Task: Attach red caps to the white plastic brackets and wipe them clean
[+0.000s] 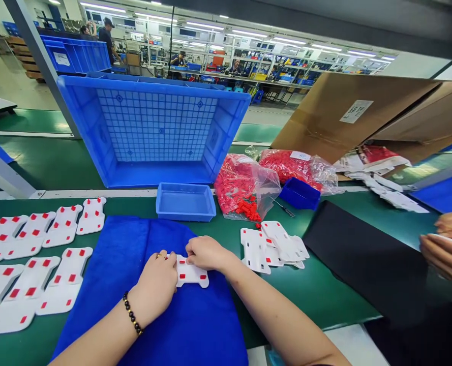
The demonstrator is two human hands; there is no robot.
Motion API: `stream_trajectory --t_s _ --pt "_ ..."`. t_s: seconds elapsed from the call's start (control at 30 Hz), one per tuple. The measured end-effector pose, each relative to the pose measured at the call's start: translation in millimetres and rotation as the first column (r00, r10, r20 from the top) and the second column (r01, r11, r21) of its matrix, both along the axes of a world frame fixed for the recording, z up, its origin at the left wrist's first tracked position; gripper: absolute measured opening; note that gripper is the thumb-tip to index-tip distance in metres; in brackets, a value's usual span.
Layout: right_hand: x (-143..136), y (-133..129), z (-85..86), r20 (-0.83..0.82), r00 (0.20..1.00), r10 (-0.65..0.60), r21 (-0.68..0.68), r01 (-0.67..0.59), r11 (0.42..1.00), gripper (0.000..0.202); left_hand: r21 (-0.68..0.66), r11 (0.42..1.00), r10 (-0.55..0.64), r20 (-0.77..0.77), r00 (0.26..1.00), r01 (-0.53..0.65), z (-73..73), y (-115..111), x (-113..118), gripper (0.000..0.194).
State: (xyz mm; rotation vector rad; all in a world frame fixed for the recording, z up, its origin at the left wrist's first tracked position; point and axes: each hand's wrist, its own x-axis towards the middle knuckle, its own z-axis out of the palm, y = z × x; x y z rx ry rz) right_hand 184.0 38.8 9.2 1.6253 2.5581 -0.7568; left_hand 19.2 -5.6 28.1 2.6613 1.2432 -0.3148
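Observation:
A white plate with red inserts (192,275) lies on the blue cloth (210,315) in front of me. My left hand (159,282), with a beaded bracelet at the wrist, is closed on the plate's left end. At its upper edge, my right hand (205,252) is pinched over the plate; anything between those fingertips is hidden. To the right, several white plates (254,249) lie in a loose pile. Rows of white plates with red inserts (63,284) cover the left side of the green table.
Behind the cloth are a small blue tray (186,202) and a large tilted blue crate (160,173). Bags of red parts (233,178), a dark blue bin (300,193) and a cardboard box (325,112) stand beyond. Another person's hands (449,249) are at the right edge.

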Motion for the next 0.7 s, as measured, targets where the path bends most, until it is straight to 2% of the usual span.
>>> stream_trajectory --t_s 0.13,0.33,0.53,0.7 --pt "-4.4 3.0 6.0 0.121 0.991 0.051 -0.088 -0.041 0.995 0.008 -0.015 1.000 -0.001 -0.026 1.000 0.001 3.5 1.5 2.4 0.028" --pt "-8.5 8.8 9.9 0.217 0.973 0.083 -0.170 -0.046 0.984 0.013 -0.032 0.999 -0.006 -0.019 1.000 0.006 4.2 0.4 0.7 0.034" --pt "-5.9 12.6 13.3 0.159 0.986 0.058 -0.235 -0.019 0.972 0.012 -0.035 0.999 0.004 -0.014 1.000 -0.005 0.9 1.7 1.1 0.033" --pt "2.0 5.8 1.7 0.050 0.999 0.007 -0.147 0.000 0.989 0.010 -0.033 0.999 0.023 0.053 0.998 -0.021 -2.5 5.4 -7.1 0.037"
